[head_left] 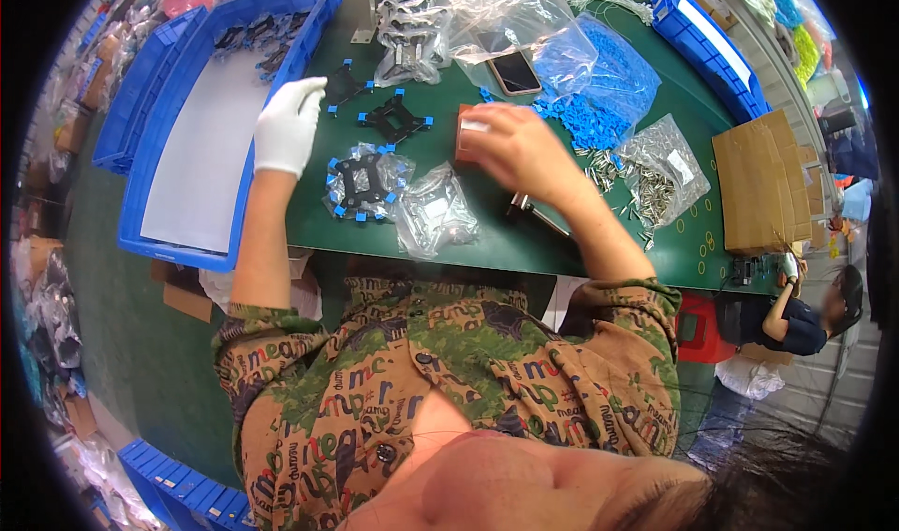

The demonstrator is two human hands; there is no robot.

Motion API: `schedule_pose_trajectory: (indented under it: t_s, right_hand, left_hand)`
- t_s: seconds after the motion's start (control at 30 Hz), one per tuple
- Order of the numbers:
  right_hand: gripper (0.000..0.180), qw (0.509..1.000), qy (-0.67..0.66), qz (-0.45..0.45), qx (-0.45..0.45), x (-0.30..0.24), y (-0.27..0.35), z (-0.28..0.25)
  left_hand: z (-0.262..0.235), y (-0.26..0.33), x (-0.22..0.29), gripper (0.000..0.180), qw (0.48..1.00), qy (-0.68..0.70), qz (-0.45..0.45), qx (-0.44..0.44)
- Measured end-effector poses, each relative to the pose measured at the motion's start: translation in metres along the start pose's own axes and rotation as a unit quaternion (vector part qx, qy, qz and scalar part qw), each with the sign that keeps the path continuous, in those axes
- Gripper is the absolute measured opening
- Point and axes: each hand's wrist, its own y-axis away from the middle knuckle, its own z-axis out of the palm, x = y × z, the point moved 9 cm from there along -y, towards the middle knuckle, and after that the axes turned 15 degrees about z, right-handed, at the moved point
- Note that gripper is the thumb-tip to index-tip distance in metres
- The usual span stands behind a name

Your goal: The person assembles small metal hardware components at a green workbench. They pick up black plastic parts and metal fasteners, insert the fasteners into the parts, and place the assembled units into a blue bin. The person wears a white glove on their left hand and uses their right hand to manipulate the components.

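My left hand [287, 130], in a white glove, has its fingers stretched out and apparently nothing in them. Its fingertips are beside a black bracket with blue clips [346, 85]; whether they touch it I cannot tell. My bare right hand [524, 152] is smeared by motion over a reddish-brown block [464, 150] with a white patch; its grip is hidden. Between the hands lies another black bracket [396, 119] with blue clips at its corners. Nearer me, a third clipped bracket [360, 180] rests on clear plastic, next to a bagged part [435, 213].
A blue bin [234, 241] at left holds several brackets. Beyond are bagged brackets [412, 44], a phone [514, 73] and blue clips [590, 119]. Metal pins [655, 194], a metal-shafted tool [538, 214] and a cardboard box [763, 184] lie right. A co-worker [796, 316] is far right.
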Motion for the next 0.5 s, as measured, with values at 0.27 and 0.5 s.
schedule_pose_trajectory:
  t_s: [0.27, 0.5]
  right_hand:
    - [0.024, 0.970, 0.063, 0.231, -0.031, 0.203, -0.023, 0.023]
    - [0.027, 0.949, 0.139, 0.277, -0.060, 0.227, -0.056, 0.054]
  left_hand:
    - [0.085, -0.072, -0.106, 0.039, 0.914, -0.241, -0.043, -0.322]
    - [0.097, -0.073, -0.092, 0.052, 0.861, -0.196, -0.093, -0.461]
